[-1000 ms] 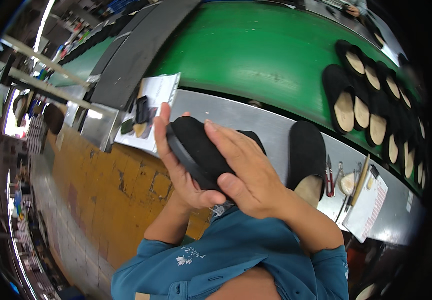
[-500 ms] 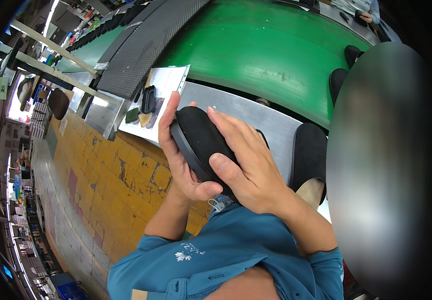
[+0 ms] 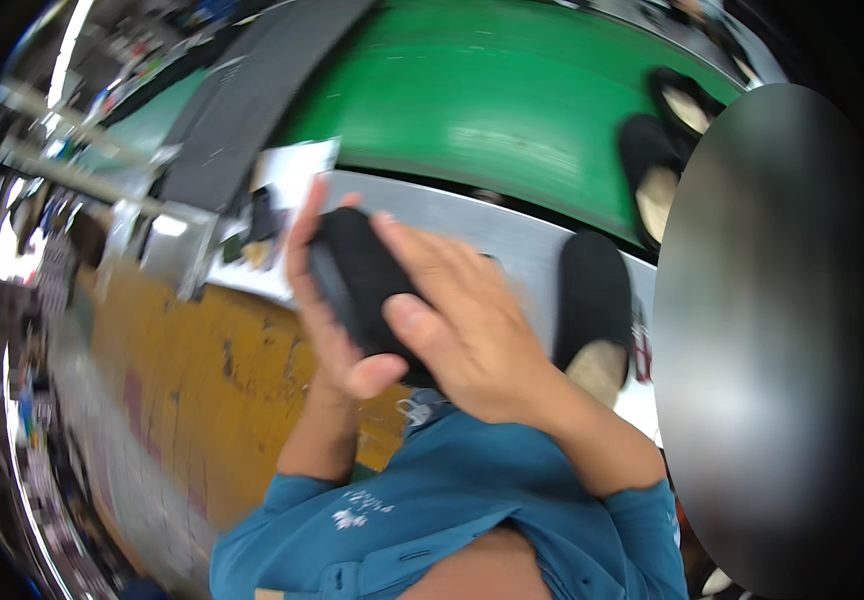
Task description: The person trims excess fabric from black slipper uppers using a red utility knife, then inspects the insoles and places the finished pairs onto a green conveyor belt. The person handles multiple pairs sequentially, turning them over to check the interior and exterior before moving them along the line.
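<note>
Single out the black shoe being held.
The black shoe clasped between the left hand and right hand; the other clearly visible shoes rest unheld on the metal ledge and green surface.

A black shoe [image 3: 372,275] is held up just left of the frame's middle, its long axis slanting from upper left to lower right. The rounded toe points to the upper left. The upper is matte and plain; a dark-grey sole edge [image 3: 332,283] shows along its left side. The lower-right end is mostly covered.
</note>
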A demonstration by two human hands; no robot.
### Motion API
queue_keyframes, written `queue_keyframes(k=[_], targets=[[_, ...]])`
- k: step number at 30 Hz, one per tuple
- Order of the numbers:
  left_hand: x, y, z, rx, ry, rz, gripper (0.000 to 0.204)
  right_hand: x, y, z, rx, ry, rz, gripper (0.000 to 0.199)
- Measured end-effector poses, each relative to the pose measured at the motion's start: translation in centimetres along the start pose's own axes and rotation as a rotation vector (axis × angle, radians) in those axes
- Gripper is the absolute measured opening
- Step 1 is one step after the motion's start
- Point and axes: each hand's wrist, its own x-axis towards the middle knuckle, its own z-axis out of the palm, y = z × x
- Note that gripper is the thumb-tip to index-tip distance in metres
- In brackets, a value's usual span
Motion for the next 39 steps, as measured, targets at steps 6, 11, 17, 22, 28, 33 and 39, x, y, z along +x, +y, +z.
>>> queue_keyframes(k=[6, 11, 17, 22, 28, 33, 39], targets=[[-1.5, 1.6, 4.6, -0.038, 0.219, 0.065, 0.118, -7.8, 4.3, -7.1, -0.237, 0.398, 0.095, 0.034], [-0.5, -0.1, 2.9, -0.307, 0.049, 0.046, 0.109, -21.7, 9.6, -16.6, -0.770, 0.817, 0.533, 0.027], [0.4, 0.0, 7.1, -0.354, -0.095, 0.040, 0.104, -31.6, 11.9, -24.0, -1.134, 0.834, 0.864, 0.025], [0.0, 0.3, 9.5, -0.217, -0.151, 0.054, 0.109, -32.2, 15.9, -25.7, -1.294, 0.795, 0.787, 0.026], [0.4, 0.2, 10.1, -0.253, -0.091, 0.010, 0.108, -31.6, 15.8, -25.4, -1.238, 0.828, 0.839, 0.021], [0.8, -0.8, 10.2, -0.288, -0.164, -0.017, 0.110, -30.7, 15.6, -25.4, -1.165, 0.940, 0.821, 0.018], [1.2, -1.5, 10.2, -0.278, -0.193, -0.013, 0.113, -31.6, 16.6, -25.6, -1.061, 1.067, 0.796, 0.015]])
